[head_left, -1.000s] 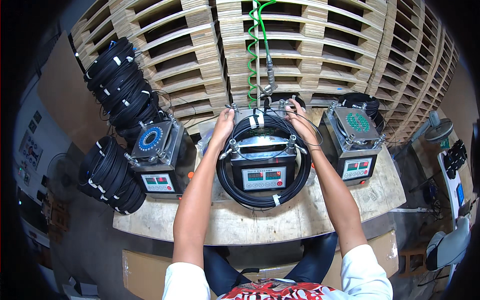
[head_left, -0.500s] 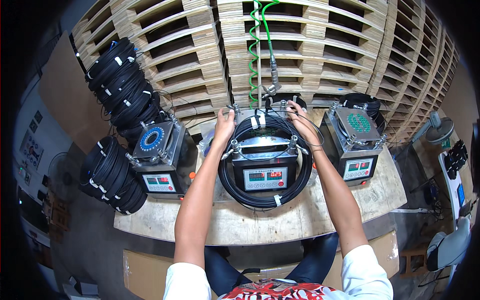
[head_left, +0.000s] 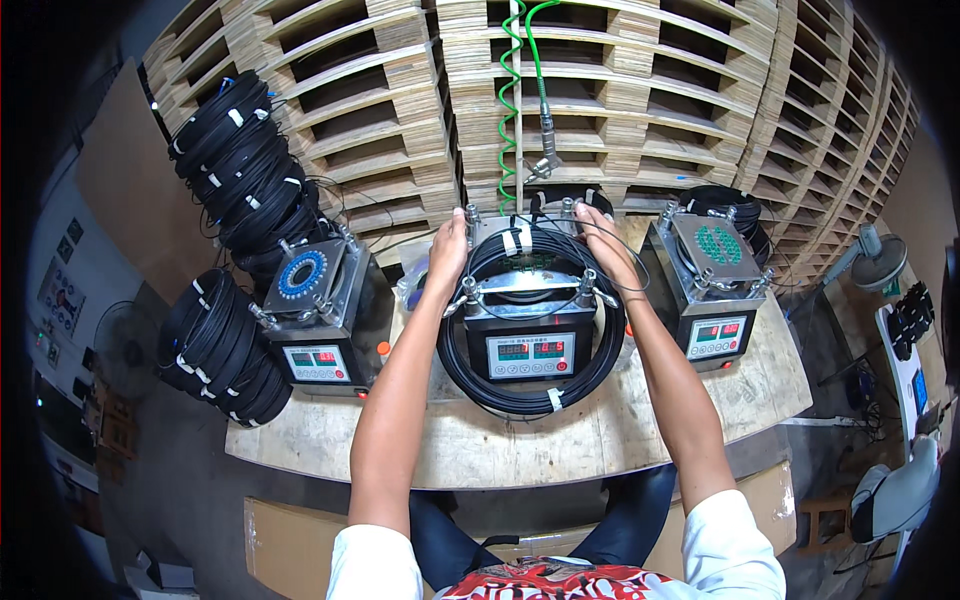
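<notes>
As the left hand [head_left: 449, 248] straightens, right hand [head_left: 607, 246] half-curled, both flank rear corners of the steel-topped black machine [head_left: 530, 358]; grips indeterminable.

Bright centre, dark edges, fisheye distortion.

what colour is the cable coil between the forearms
The cable coil is black, clearest in the head view.

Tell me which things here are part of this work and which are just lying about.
Seemingly part: left hand, right hand, middle machine, coil; perhaps left machine, right machine, stacked coils.

Seemingly just about: pallets, fan, cardboard.
</notes>
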